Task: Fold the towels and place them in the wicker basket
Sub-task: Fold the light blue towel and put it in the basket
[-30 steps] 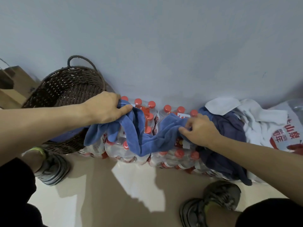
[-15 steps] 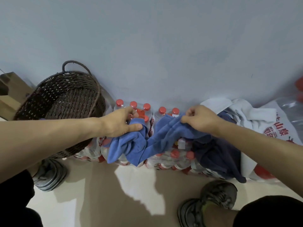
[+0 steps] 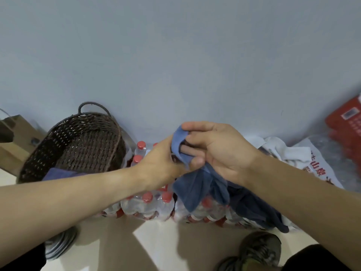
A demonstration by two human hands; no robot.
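your right hand (image 3: 220,151) and left hand (image 3: 164,163) met, fingers pinching the towel (image 3: 197,184) top; it hung straight below them, long axis down, basket (image 3: 78,141) left of your left hand.

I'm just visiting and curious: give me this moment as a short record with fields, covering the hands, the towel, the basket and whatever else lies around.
Left hand: grips the blue towel
Right hand: pinches the towel's top corner
Blue towel: gathered between both hands, hanging over the water bottles
Wicker basket: at left by the wall, a dark blue towel inside
Waiting pile: dark cloth and white cloth at right
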